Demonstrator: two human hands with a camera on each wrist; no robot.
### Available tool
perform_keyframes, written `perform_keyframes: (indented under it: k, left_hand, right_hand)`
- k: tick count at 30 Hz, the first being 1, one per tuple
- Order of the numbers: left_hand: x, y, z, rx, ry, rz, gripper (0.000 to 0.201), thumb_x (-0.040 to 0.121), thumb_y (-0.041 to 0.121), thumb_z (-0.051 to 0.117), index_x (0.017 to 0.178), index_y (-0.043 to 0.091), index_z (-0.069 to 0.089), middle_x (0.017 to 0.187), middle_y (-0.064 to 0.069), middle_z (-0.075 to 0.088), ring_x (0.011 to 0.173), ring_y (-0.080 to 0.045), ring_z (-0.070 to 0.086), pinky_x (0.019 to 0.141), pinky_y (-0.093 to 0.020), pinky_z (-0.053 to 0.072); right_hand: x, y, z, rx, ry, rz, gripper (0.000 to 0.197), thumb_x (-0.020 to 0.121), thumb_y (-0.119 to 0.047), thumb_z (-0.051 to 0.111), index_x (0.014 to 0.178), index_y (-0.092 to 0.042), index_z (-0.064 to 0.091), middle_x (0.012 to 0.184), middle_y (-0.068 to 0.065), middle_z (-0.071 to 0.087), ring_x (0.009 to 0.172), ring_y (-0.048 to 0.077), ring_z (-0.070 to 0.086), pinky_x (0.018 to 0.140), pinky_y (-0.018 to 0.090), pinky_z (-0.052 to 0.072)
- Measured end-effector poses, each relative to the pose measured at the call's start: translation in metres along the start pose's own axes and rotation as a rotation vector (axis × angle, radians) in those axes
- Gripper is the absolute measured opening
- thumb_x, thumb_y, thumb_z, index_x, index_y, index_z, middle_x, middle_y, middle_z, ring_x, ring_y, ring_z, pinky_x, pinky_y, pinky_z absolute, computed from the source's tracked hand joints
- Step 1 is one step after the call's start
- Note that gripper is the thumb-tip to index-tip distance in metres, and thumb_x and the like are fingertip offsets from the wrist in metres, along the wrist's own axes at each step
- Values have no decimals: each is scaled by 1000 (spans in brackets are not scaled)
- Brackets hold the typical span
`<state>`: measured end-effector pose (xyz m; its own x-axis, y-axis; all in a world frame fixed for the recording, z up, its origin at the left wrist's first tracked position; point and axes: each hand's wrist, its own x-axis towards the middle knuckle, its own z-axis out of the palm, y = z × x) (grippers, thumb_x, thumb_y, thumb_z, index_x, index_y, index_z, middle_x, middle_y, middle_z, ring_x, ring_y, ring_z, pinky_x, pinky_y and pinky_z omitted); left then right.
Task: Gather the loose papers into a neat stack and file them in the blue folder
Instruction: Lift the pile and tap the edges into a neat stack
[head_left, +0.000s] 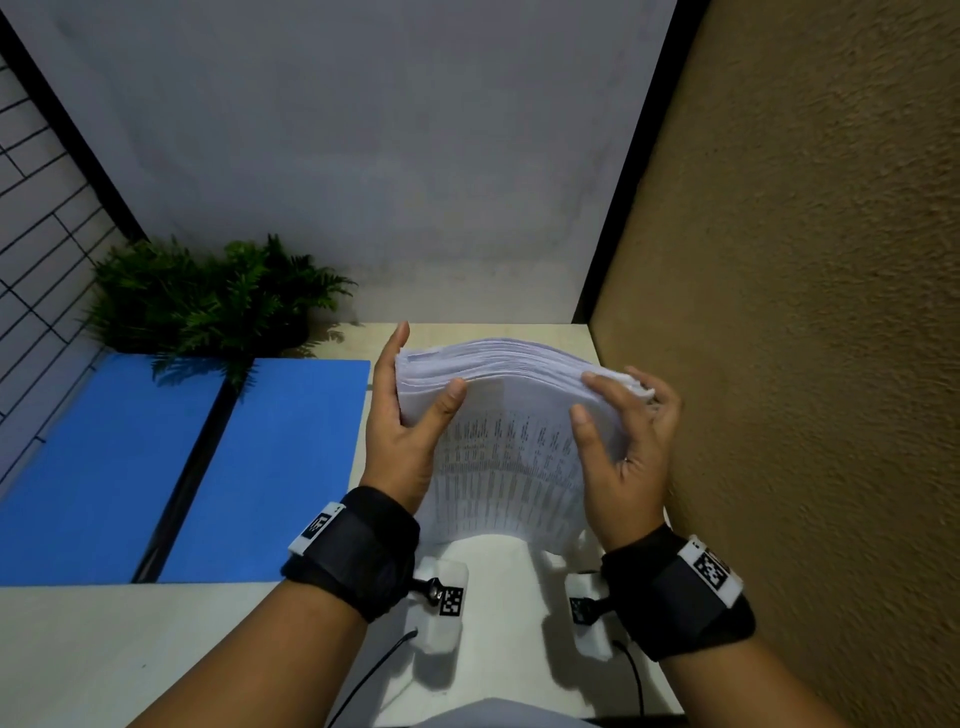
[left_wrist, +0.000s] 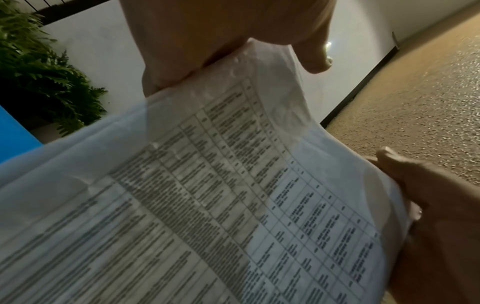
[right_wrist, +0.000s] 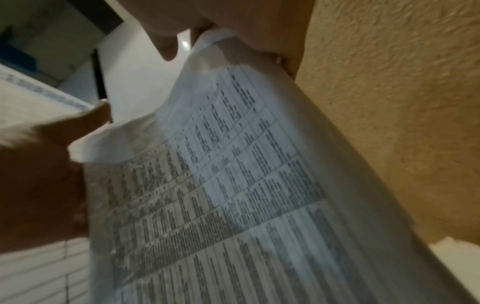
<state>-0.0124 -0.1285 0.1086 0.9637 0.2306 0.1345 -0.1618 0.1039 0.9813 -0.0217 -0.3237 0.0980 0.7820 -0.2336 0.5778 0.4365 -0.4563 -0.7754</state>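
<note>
Both wrist straps sit lowest in the head view, and above them my hands hold the papers (head_left: 511, 415) upright at centre frame. My left hand (head_left: 410, 415) grips the stack's left edge, thumb curled over the printed front sheet and fingers behind. My right hand (head_left: 623, 441) clasps the right edge the same way, thumb on the front and fingers wrapped round the back. The stack bows upward between them, its top edges fanned and uneven, its lower edge apparently resting on the pale surface (head_left: 156, 649), though my wrists hide the contact. I judge I am squaring the sheets, not yet filing them.

What the next move turns on: the blue folder (head_left: 182, 457) lies open and flat to the left of the stack, filling the left middle of the frame, its dark spine running from lower left toward the fern (head_left: 208, 296) at upper left. My left hand is nearer it, just beside its right edge, so the stack must travel leftward and be laid down flat.
</note>
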Motion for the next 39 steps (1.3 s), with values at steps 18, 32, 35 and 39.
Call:
perform_keyframes:
  k: [18,32,35,39]
  left_hand:
    - [23,14,9,-27,324,-75,25,96,18,47,119,20,59,83,22,71,91,-9,61,74,-27,46]
    - [22,15,9,-14,233,-35,14,94,29,55,106,27,62,101,-1,72,102,-20,66,93,-41,52]
    - [21,12,3,-16,101,11,47,77,56,68,114,30,56,112,-5,68,108,-18,65,95,-35,53]
    - [24,-4,-12,104,-132,1,92,52,34,89,133,31,43,121,2,61,111,-3,61,91,-20,52]
  right_hand:
    - [13,-4,-2,-96,-94,23,34,82,-54,56,112,-37,59,108,-12,31,106,-8,40,83,12,44]
    - [15,-5,4,-52,-113,26,24,81,-29,73,103,-19,68,104,-6,39,102,-13,43,84,5,42]
    - [20,1,2,6,-94,68,13,83,-5,72,87,-15,65,97,-8,50,90,-8,52,79,13,45]
    - [27,5,-5,115,-72,131,30,82,1,70,77,-27,59,88,-7,54,82,-5,54,76,11,44]
